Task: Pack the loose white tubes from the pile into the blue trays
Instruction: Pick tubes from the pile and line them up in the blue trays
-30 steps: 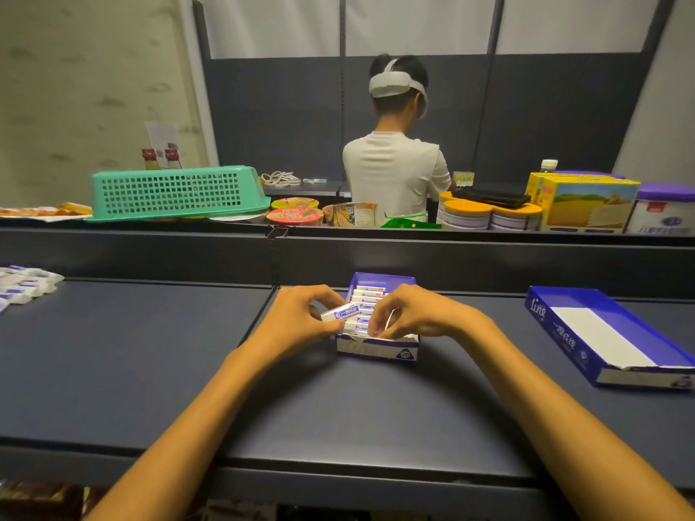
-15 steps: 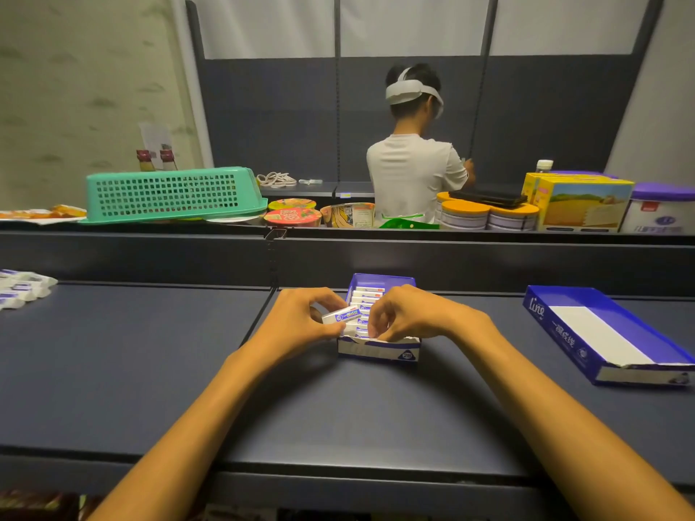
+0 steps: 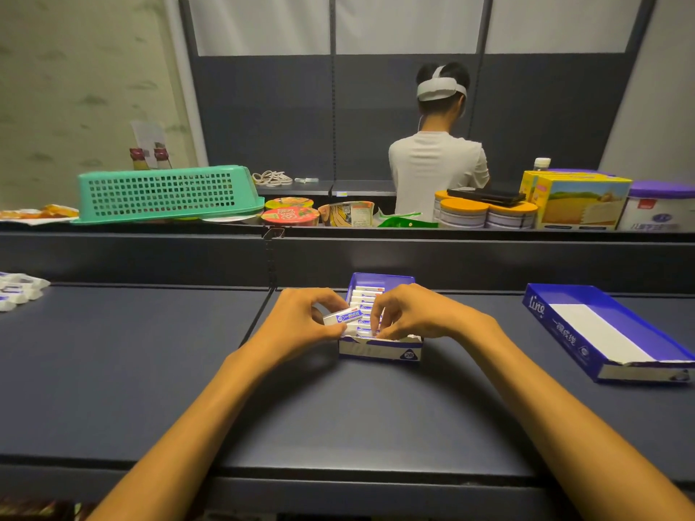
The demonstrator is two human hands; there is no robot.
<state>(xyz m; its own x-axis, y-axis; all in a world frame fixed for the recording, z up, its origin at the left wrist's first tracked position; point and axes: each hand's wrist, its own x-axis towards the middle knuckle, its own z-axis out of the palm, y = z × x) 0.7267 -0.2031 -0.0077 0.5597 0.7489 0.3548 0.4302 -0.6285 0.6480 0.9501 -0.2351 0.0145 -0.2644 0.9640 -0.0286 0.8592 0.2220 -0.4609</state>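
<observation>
My left hand (image 3: 301,325) has its fingers curled, pinching one white tube (image 3: 343,316) between thumb and fingertips; the tube lies tilted, its printed face up, over the left wall of the small blue tray (image 3: 380,349) at the middle of the bench (image 3: 150,370). My right hand (image 3: 413,314) is also curled, its fingertips dipped into the near end of that tray and touching the tubes packed there; I cannot tell whether it pinches one of them or only presses on them. The tray already carries a row of white tubes (image 3: 366,295) stacked on edge from its far wall towards me, with the near end hidden under my fingers.

The pile of loose tubes (image 3: 17,291) sits at the far left edge of the bench, well apart from both hands. A second, larger blue tray (image 3: 601,332) lies to my right, its white floor showing.

Beyond the bench, on a raised shelf, I see a green basket (image 3: 165,193) turned upside down, and a person in a white shirt (image 3: 436,171) stands with their back to me.
</observation>
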